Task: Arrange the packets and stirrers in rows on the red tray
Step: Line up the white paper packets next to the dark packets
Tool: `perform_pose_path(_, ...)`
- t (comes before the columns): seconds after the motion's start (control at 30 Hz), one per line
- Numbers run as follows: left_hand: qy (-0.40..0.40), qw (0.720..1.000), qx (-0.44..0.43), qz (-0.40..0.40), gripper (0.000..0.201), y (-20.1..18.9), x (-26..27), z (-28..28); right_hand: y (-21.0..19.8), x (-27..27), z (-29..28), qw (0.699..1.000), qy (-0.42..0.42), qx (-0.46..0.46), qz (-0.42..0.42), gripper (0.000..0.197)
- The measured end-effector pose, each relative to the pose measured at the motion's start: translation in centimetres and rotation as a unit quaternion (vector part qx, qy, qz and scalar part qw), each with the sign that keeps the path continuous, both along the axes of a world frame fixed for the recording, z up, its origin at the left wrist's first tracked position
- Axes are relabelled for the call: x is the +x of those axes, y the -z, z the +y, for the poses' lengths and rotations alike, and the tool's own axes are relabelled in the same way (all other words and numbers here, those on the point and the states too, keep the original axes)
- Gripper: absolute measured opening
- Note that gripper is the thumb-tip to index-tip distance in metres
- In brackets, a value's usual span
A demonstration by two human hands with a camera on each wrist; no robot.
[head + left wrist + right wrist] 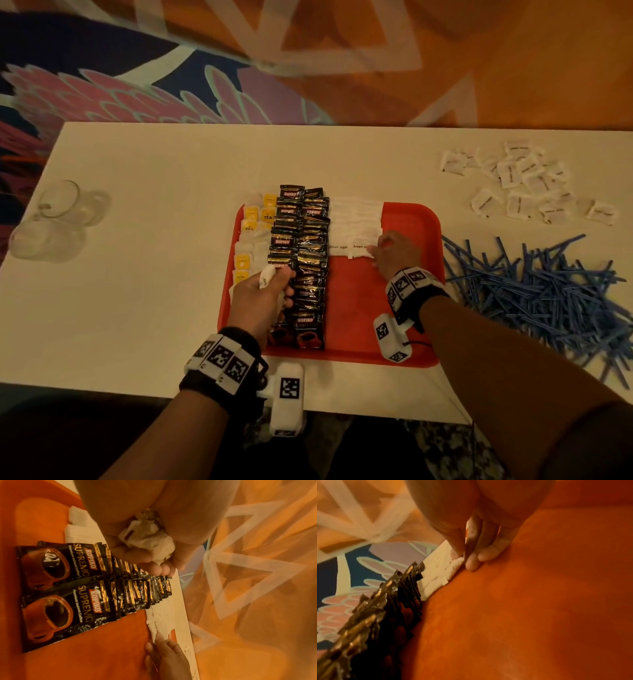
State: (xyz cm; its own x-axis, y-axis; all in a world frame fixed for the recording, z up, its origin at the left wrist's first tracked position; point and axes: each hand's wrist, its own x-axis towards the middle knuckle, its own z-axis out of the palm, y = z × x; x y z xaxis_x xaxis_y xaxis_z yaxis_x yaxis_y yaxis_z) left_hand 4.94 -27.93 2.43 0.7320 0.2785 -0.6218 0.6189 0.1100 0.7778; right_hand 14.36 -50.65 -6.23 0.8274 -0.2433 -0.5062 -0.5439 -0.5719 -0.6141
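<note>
The red tray (404, 284) carries rows running away from me: yellow and white tea bags (251, 236) on the left, two overlapping rows of black coffee packets (305, 253), then white sugar packets (356, 219) at its far middle. My left hand (270, 287) hovers over the near tea bags and grips a crumpled bunch of white packets (147, 539). My right hand (385, 248) pinches the right end of the nearest sugar packet (443, 563), thumb on top, fingertips (471, 565) against the tray (530, 601). The coffee packets (56, 588) lie just left of it.
On the white table (154, 274), a heap of blue stirrers (534, 291) lies right of the tray, with a loose pile of white packets (520, 181) behind it. Clear glasses (58, 219) lie at the table's left end. The tray's right half is bare red.
</note>
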Motion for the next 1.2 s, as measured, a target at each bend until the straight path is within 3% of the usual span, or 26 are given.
perform_pose_path(0.3, 0.004, 1.000, -0.007, 0.002, 0.017, 0.6, -0.3, -0.1, -0.9, -0.8, 0.1, 0.997, 0.002, -0.055, -0.047, 0.020)
perform_pose_path(0.4, 0.002, 1.000, -0.003, 0.004, 0.018, 0.8, -0.4, 0.1, -1.5, -1.0, 0.5, 0.986, -0.092, -0.077, -0.117, 0.017)
perform_pose_path(0.5, 0.001, 1.000, -0.010, 0.004, 0.017, 0.7, -0.4, -0.1, -1.2, -1.0, 1.4, 0.974, -0.176, -0.083, -0.118, 0.018)
perform_pose_path(0.63, 0.017, 0.999, -0.031, 0.007, 0.021, 0.4, -0.1, -0.6, -0.6, -1.0, 1.7, 0.981, -0.167, -0.058, -0.084, 0.032)
perform_pose_path(0.83, 0.066, 0.996, -0.054, 0.023, 0.024, -0.3, 0.9, -1.3, -2.4, -1.1, 1.3, 0.983, -0.151, -0.032, -0.101, 0.034)
perform_pose_path(1.03, 0.149, 0.986, -0.071, 0.003, 0.015, -1.8, 3.1, -3.5, -8.1, -1.7, 2.1, 0.976, -0.116, 0.148, -0.112, 0.002)
perform_pose_path(1.1, 0.180, 0.982, -0.056, -0.007, 0.022, -2.6, 3.8, -4.5, -10.1, -2.0, 2.4, 0.960, -0.129, 0.222, -0.110, 0.009)
perform_pose_path(1.2, 0.231, 0.972, -0.009, -0.030, 0.026, -3.9, 4.6, -5.8, -12.1, -2.3, 2.4, 0.949, -0.142, 0.263, -0.103, 0.007)
